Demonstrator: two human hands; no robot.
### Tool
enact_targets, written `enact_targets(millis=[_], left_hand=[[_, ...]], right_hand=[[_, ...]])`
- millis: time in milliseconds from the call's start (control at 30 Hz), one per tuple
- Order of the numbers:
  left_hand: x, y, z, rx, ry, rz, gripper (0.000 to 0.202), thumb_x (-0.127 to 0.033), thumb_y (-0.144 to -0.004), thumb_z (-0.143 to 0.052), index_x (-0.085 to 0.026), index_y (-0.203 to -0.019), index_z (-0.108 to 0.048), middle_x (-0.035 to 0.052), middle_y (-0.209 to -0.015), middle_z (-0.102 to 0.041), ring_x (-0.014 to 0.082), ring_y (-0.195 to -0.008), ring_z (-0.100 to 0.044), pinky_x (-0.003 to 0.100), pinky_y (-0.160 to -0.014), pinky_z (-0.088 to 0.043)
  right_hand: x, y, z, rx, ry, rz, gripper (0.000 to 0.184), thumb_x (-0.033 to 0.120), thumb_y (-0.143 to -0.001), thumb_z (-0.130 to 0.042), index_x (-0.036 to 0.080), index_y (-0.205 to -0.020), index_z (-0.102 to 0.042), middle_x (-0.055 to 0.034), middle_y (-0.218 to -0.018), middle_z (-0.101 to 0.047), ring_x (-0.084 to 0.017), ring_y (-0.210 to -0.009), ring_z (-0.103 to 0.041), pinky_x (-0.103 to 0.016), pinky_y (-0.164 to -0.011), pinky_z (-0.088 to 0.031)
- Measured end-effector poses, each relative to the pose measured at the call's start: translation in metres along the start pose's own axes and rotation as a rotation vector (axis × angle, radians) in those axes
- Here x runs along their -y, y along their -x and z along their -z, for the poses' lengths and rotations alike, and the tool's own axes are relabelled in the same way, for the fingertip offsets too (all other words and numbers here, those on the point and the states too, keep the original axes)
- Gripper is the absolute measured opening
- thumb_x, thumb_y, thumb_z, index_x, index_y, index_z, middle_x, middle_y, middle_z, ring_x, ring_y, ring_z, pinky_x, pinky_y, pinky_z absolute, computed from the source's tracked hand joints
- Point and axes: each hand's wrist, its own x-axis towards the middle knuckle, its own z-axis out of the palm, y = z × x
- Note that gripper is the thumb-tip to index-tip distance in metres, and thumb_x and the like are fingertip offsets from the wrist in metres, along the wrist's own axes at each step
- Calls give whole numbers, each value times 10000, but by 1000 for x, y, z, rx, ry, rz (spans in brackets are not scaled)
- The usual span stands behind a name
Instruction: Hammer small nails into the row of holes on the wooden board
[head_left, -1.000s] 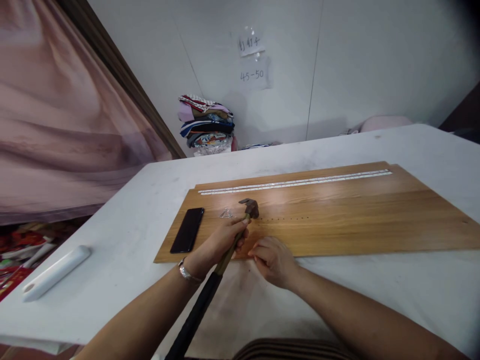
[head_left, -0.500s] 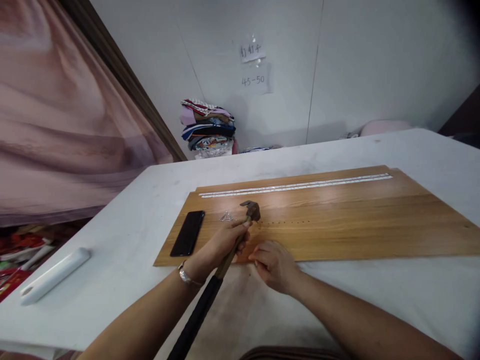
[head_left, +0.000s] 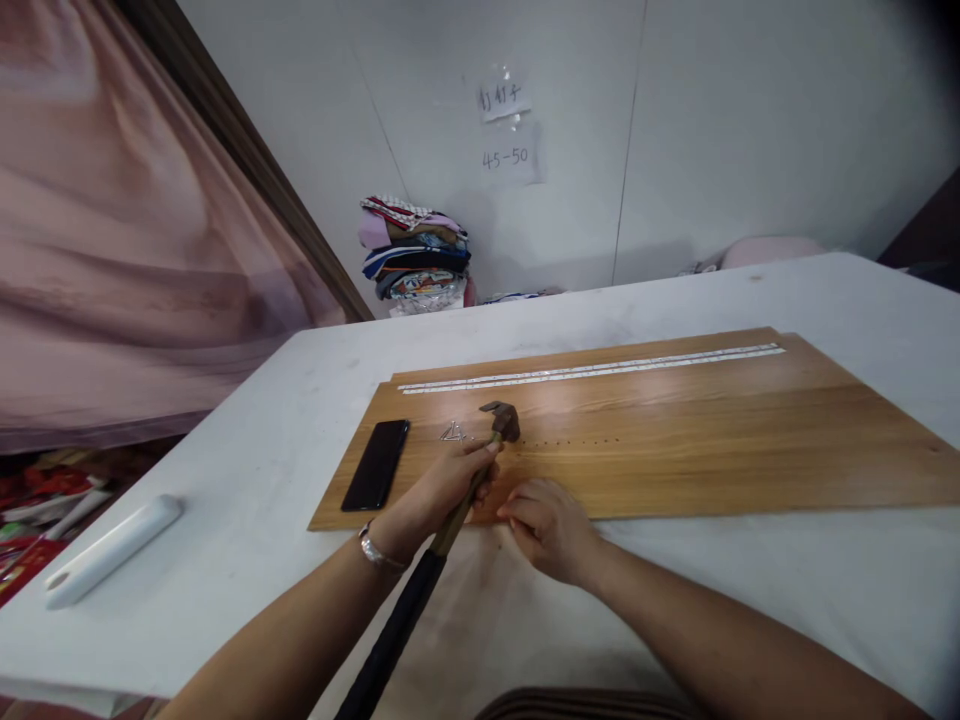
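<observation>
My left hand (head_left: pixel 442 490) is wrapped round the neck of a hammer (head_left: pixel 420 590), close under its dark metal head (head_left: pixel 501 420). The head rests on a long wooden board (head_left: pixel 712 440), at the left end of a row of small dark dots. The black handle runs back toward me past my wrist. My right hand (head_left: pixel 547 525) lies at the board's near edge, fingers curled under; whether they hold anything is hidden. A few loose nails (head_left: pixel 452 432) lie on the board just left of the hammer head.
A black phone (head_left: pixel 376 464) lies on the board's left end. A thin pale strip (head_left: pixel 592 368) runs along the board's far edge. A white tube-shaped object (head_left: pixel 112 548) lies on the white table (head_left: pixel 247 470) at left. Folded clothes (head_left: pixel 416 255) are stacked against the wall.
</observation>
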Motion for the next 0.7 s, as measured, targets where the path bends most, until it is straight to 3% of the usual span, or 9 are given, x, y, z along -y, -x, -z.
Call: enact_targets(millis=[100,300,700], left_hand=[[0,-1,2,10,-1,7,279,-427,-804,-573,-179,-928,-535,-46,-624,-505,50,-422,-416,170,-379,-309],[3,-1,3,4,-23,22,275,-440,-807,-563,-174,-788,-495,-41,-619,-494,43,-409,-403,171,-366,-292],[2,-3,3,18,1,-18,289,-439,-779,-591,-174,-871,-520,-49,-631,-491,42,-416,-406,168,-379,-310]], right_hand=[[0,1,0,7,-3,1,205,77,-772,-535,194,-834,-691,-48,-793,-672,-195,-772,-590,-307,-679,-440],[0,0,-2,5,6,-3,198,79,-780,-541,196,-826,-694,-42,-790,-675,-191,-770,-587,-303,-684,-434],[-1,0,-1,4,-5,5,199,88,-786,-529,194,-833,-690,-47,-781,-671,-193,-769,-581,-303,-682,-430]])
